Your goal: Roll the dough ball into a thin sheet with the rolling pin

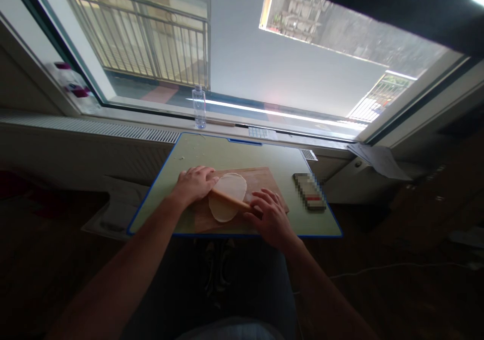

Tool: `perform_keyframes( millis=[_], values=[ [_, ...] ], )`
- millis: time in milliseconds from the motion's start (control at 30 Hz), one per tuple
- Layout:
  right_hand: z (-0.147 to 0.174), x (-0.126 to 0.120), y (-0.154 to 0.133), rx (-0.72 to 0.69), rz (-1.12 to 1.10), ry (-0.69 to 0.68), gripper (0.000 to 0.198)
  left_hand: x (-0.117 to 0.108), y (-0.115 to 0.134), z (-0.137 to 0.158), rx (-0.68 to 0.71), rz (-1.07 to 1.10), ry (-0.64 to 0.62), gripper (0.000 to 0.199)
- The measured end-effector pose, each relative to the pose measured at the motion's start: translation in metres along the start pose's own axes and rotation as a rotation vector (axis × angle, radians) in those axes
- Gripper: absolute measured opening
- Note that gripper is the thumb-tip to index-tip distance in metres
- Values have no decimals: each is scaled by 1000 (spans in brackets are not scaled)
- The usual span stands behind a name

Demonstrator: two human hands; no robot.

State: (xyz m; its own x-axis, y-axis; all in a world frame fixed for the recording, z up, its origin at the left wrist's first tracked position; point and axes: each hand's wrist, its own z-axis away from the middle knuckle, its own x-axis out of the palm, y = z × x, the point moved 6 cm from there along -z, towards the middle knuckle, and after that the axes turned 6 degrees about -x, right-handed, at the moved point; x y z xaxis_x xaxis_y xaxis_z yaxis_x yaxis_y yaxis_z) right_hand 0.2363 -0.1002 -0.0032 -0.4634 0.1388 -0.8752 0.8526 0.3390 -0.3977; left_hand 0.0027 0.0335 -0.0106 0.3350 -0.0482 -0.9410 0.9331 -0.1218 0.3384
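Note:
A flat, pale oval of dough (234, 182) lies on a wooden board (260, 177). Across it, slanting down to the right, rests a wooden rolling pin (230, 200). At the pin's upper left end is my left hand (196, 183), its fingers bent over that end. My right hand (269, 216) covers the lower right end, with the fingers curled and the thumb along the near side. Both ends of the pin are hidden under the hands. The dough sticks out beyond the pin on the far and near sides.
The board sits on a small green table (212, 151) with a blue edge. To the right lies a phone-like object (310, 191), blurred out. A clear bottle (198, 107) stands on the windowsill, and a bottle with a purple cap (71, 80) is at far left. Papers (380, 159) lie right.

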Motion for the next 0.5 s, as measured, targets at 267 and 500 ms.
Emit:
perform_keyframes(
  millis=[267, 500],
  values=[
    [-11, 5, -9, -92, 63, -42, 19, -3, 11, 22, 91, 2, 148, 47],
    [-32, 16, -1, 132, 282, -24, 50, 10, 11, 22, 39, -91, 97, 53]
  ],
)
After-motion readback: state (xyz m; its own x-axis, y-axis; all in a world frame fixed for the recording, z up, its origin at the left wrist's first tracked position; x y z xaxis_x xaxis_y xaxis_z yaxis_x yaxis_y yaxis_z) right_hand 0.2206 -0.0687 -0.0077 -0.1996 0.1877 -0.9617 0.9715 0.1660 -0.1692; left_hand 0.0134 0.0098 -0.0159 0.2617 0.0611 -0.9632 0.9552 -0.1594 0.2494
